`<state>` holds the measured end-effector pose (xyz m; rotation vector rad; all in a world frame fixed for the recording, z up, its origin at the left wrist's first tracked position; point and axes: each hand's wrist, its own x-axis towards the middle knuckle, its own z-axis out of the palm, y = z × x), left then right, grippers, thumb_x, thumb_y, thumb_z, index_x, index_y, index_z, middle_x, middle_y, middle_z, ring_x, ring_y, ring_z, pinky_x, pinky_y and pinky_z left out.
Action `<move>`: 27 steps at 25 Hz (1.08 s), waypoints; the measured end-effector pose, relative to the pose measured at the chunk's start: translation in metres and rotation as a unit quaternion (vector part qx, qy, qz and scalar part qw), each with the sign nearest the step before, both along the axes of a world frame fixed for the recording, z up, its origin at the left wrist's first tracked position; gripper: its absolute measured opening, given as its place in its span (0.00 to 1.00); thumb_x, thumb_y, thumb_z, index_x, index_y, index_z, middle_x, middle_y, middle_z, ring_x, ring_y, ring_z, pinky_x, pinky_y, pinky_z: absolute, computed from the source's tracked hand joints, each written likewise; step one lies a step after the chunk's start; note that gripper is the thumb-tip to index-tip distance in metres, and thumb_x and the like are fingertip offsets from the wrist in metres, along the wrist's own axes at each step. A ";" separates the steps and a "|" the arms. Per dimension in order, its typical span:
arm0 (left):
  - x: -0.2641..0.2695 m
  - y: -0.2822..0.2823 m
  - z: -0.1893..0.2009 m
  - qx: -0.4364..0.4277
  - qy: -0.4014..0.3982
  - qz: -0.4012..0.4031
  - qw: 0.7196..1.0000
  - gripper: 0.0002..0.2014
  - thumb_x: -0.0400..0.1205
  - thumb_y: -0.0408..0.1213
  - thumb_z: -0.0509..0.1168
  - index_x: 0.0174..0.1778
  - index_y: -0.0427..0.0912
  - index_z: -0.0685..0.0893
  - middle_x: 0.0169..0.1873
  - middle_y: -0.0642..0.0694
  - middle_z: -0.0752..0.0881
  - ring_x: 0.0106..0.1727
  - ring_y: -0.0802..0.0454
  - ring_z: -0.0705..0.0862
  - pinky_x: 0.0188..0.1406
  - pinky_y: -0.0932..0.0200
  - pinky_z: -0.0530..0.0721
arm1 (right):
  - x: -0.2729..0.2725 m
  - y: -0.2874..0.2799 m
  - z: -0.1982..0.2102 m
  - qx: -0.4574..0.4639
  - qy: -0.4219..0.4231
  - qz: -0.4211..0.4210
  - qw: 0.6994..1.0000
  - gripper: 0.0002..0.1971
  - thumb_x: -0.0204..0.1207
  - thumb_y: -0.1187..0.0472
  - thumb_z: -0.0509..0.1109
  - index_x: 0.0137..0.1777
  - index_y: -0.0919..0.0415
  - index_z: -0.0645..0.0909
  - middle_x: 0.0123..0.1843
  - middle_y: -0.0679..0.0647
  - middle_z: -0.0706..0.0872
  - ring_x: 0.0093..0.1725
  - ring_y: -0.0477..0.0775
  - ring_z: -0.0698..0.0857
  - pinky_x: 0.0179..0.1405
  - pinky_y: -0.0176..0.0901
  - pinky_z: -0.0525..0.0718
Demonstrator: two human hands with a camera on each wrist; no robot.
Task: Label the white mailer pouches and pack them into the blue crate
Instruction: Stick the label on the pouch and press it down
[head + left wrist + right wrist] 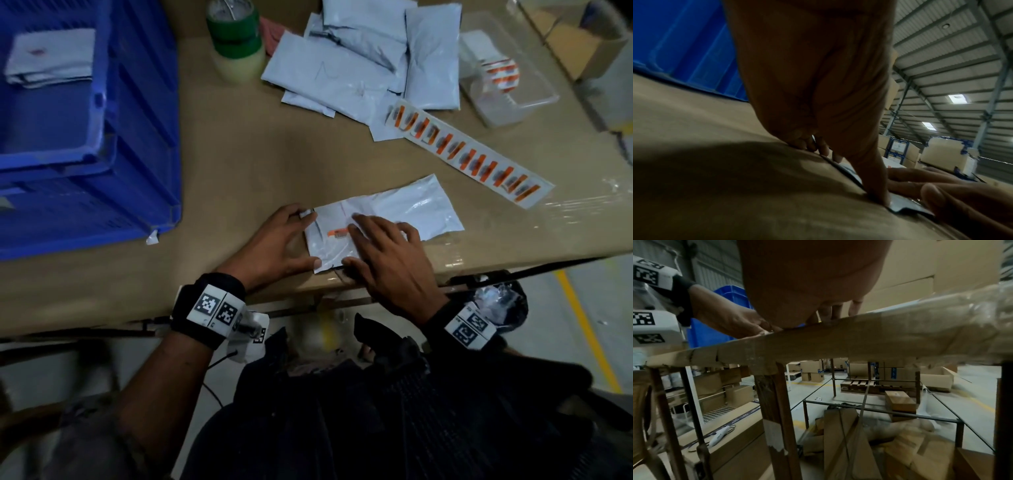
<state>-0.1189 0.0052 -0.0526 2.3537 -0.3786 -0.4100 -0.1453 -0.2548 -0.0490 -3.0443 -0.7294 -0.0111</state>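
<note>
Warehouse, cardboard-covered counter (239, 164). Pouch (404, 212) lying at 6 o'clock near front edge; crate (137, 144) at 10, unlabelled pile (363, 65) at 1, label strip (469, 157) at 3.

Left hand (277, 243) bracing pouch's left end, thumb and fingertips flat, grip relaxed, nothing clasped. Right hand (387, 257) pressing flat, fingers extended beside orange label (335, 233).

Doing it well, likely: smoothing outward from label centre, keeping left hand pinning pouch against sliding, avoiding creases in slippery film, then lifting toward crate.

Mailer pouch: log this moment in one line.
mailer pouch: flat on table | orange label: on it | left hand: steadies edge | right hand: presses flat
</note>
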 end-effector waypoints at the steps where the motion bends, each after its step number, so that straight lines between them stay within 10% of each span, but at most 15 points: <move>1: -0.001 -0.002 0.003 0.004 0.004 0.002 1.000 0.43 0.77 0.52 0.78 0.86 0.48 0.68 0.84 0.50 0.61 0.84 0.57 0.62 0.82 0.67 0.58 | 0.001 -0.001 0.002 0.005 0.004 0.010 1.000 0.32 0.90 0.35 0.49 0.84 0.53 0.71 0.88 0.54 0.68 0.84 0.57 0.68 0.77 0.58 0.64; 27: 0.001 -0.011 0.010 0.031 0.043 0.000 0.999 0.45 0.77 0.49 0.78 0.88 0.48 0.64 0.87 0.51 0.54 0.86 0.55 0.58 0.82 0.64 0.60 | 0.004 0.004 0.001 -0.001 0.010 0.053 0.999 0.35 0.87 0.29 0.45 0.83 0.50 0.72 0.87 0.58 0.69 0.84 0.61 0.67 0.79 0.64 0.64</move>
